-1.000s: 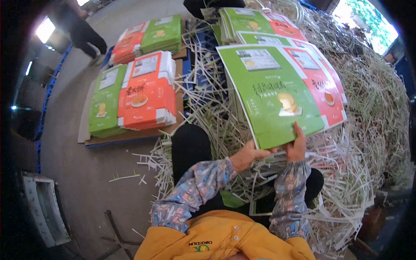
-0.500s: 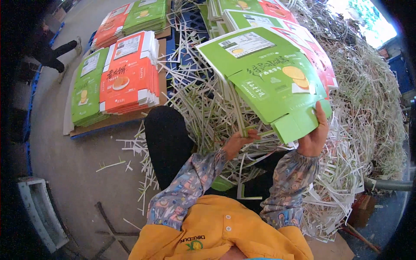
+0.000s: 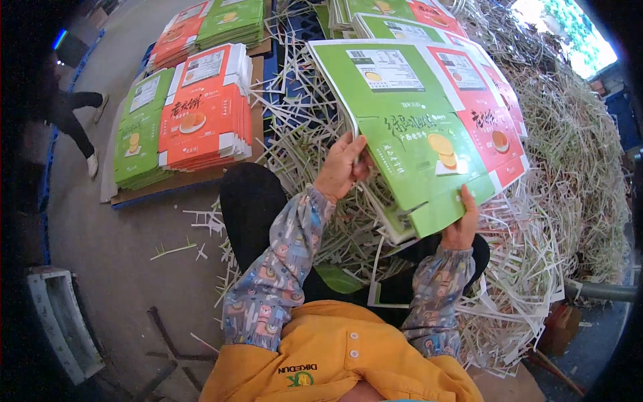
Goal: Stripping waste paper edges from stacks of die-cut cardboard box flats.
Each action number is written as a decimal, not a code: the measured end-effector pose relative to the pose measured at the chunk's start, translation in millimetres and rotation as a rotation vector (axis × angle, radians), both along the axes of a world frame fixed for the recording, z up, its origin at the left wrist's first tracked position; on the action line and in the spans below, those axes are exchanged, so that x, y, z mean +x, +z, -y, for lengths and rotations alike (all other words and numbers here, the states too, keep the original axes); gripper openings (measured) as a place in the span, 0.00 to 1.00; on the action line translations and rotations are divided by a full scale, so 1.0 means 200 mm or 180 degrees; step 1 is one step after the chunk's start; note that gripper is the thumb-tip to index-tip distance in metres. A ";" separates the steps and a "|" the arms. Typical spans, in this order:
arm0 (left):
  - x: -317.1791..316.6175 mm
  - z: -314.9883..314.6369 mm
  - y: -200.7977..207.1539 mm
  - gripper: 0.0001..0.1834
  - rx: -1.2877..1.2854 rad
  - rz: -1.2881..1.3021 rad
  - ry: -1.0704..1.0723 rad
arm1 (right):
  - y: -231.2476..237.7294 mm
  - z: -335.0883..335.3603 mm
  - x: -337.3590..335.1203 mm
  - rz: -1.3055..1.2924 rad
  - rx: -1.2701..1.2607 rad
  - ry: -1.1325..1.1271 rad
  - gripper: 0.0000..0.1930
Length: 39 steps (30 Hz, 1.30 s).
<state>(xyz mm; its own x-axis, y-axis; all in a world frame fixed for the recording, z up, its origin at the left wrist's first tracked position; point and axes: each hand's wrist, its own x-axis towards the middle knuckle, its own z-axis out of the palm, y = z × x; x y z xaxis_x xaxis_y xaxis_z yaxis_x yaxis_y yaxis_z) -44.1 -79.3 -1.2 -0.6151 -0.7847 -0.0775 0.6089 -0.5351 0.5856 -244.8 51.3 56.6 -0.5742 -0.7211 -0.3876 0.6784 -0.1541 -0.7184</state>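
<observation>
A printed cardboard sheet of flat box blanks (image 3: 418, 127), green on the left and red on the right, lies tilted in front of me on top of further sheets. Closed round its left edge is my left hand (image 3: 343, 167), thumb on top and fingers underneath. My right hand (image 3: 461, 224) pinches the near green flap, with the thumb above and the other fingers mostly hidden below. Narrow paper offcut strips (image 3: 388, 208) hang beneath the near left edge. My knees and dark trousers show under the sheet.
To the left, stacks of green (image 3: 142, 127) and red box blanks (image 3: 204, 120) stand on a blue pallet (image 3: 154, 197). Shredded paper offcuts (image 3: 529, 261) heap up around my legs and at the right. A person in dark trousers (image 3: 79, 127) walks at far left, beyond a grey metal frame (image 3: 63, 328).
My left hand has left the strips at the near corner and moved up to the sheet's left edge. My right hand has shifted nearer and left, and the sheet's red half shows more.
</observation>
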 end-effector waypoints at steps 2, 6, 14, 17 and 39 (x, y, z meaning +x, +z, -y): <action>0.02 -0.01 -0.06 0.11 -0.0027 0.0398 0.0038 | 0.05 -0.01 -0.03 0.0018 -0.0248 0.0159 0.18; 0.00 -0.03 -0.11 0.11 -0.0218 0.1376 0.0073 | 0.02 -0.03 -0.03 -0.0067 -0.0092 0.0124 0.18; -0.05 0.07 0.03 0.17 0.0233 0.0312 0.0385 | -0.17 -0.09 -0.01 -0.0057 0.0156 -0.0022 0.17; -0.05 0.09 0.05 0.14 -0.0722 0.1365 0.0698 | -0.16 -0.08 -0.02 -0.0142 0.0105 -0.0044 0.18; 0.07 0.06 0.10 0.21 -0.1052 0.2235 0.0002 | -0.09 -0.15 -0.11 0.0122 0.0126 0.0340 0.19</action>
